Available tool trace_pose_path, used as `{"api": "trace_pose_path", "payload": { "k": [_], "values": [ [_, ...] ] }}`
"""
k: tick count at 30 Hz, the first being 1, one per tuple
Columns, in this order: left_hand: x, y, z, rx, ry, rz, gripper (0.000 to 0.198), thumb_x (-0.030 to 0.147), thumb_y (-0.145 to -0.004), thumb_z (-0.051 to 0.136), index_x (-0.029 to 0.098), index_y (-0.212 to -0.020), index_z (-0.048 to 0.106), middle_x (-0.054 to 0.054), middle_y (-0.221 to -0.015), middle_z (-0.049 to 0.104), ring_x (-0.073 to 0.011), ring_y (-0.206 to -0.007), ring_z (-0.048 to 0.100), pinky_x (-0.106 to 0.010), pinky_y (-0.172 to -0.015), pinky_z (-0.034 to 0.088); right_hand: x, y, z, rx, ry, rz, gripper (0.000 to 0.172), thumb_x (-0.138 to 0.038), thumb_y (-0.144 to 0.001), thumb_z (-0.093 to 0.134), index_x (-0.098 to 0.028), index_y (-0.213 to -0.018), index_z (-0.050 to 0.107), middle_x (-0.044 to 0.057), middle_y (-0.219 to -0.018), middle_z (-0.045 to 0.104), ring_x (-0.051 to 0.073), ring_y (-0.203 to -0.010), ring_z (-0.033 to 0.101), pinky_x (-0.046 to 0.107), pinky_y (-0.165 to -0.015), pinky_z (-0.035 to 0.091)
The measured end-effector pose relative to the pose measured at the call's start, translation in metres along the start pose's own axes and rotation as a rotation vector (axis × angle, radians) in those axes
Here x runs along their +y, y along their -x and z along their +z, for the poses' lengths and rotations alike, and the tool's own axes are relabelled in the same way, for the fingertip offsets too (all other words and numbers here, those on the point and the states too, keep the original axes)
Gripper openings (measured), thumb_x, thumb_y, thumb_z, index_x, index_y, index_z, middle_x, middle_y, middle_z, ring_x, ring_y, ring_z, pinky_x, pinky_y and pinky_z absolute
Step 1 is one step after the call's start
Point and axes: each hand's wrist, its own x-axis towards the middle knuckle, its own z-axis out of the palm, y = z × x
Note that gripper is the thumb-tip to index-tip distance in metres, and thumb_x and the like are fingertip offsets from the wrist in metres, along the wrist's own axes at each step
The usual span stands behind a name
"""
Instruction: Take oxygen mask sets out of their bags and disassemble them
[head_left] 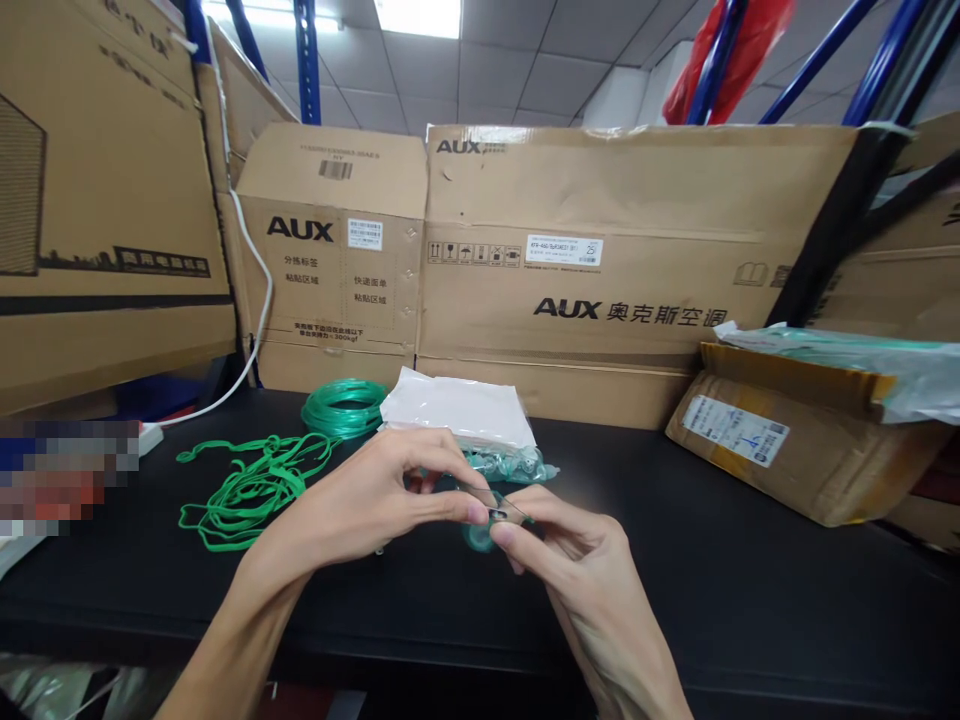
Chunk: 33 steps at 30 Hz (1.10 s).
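My left hand (397,485) and my right hand (574,535) meet in front of me above the black table, fingertips almost touching. Thumb and forefinger of each are closed in a pinch on a small metal piece (496,513) with a thin wire-like edge; its exact kind is too small to make out. Just behind and below the fingertips shows a translucent green rounded thing (478,537), partly covered by the hands. Whether it is joined to the metal piece I cannot tell. Beyond the hands lies a clear bag of green plastic parts (510,466).
Left of my hands lie a tangled green strap (244,490) and a coil of green tubing (319,418). A white packet (457,405) sits behind. At right stands an open carton (686,460); large cardboard panels (637,230) wall the back. A white cable (259,335) runs at left.
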Motion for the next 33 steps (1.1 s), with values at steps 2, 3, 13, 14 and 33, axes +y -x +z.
{"api": "trace_pose_path", "payload": {
  "k": [2, 3, 13, 14, 33],
  "values": [
    [-0.001, 0.000, 0.000, -0.006, -0.002, 0.013, 0.012, 0.039, -0.090, 0.076, 0.030, -0.096, 0.081, 0.002, -0.086, 0.065, -0.0146, -0.080, 0.054, -0.027, -0.070, 0.038, 0.000, 0.000, 0.001, -0.014, -0.025, 0.019, 0.009, -0.019, -0.072, 0.089, -0.023, -0.078, 0.082, -0.002, -0.071, 0.063, 0.011, -0.065, 0.048, 0.024, -0.058, 0.039],
    [-0.001, 0.000, 0.000, -0.006, -0.005, 0.019, 0.012, 0.039, -0.090, 0.076, 0.029, -0.096, 0.081, 0.002, -0.086, 0.065, -0.0147, -0.081, 0.054, -0.027, -0.070, 0.038, 0.000, 0.000, 0.001, -0.018, -0.036, 0.033, 0.009, -0.020, -0.073, 0.089, -0.022, -0.078, 0.082, -0.002, -0.072, 0.063, 0.011, -0.065, 0.049, 0.024, -0.058, 0.039],
    [0.003, 0.001, 0.008, -0.028, 0.014, 0.095, 0.009, 0.021, -0.086, 0.078, 0.022, -0.092, 0.073, 0.004, -0.083, 0.059, -0.0118, -0.074, 0.049, -0.023, -0.068, 0.042, -0.004, 0.003, -0.001, -0.148, -0.128, 0.046, 0.012, -0.030, -0.085, 0.081, -0.020, -0.085, 0.074, -0.001, -0.085, 0.060, 0.012, -0.073, 0.051, 0.025, -0.069, 0.041],
    [0.003, 0.002, 0.009, -0.031, 0.020, 0.105, 0.011, 0.018, -0.084, 0.079, 0.021, -0.092, 0.072, 0.004, -0.084, 0.059, -0.0117, -0.075, 0.049, -0.023, -0.068, 0.042, -0.005, 0.004, -0.002, -0.165, -0.133, 0.037, 0.012, -0.030, -0.086, 0.080, -0.021, -0.086, 0.073, -0.001, -0.085, 0.060, 0.012, -0.075, 0.052, 0.025, -0.070, 0.042],
    [0.018, 0.006, 0.017, 0.023, -0.002, 0.221, 0.021, 0.002, -0.073, 0.078, 0.019, -0.084, 0.073, 0.003, -0.085, 0.065, -0.0097, -0.076, 0.056, -0.020, -0.066, 0.042, -0.009, 0.008, -0.010, -0.205, 0.023, -0.182, 0.010, -0.030, -0.094, 0.070, -0.026, -0.086, 0.074, 0.002, -0.090, 0.063, 0.018, -0.089, 0.061, 0.027, -0.080, 0.048]
  ]
}}
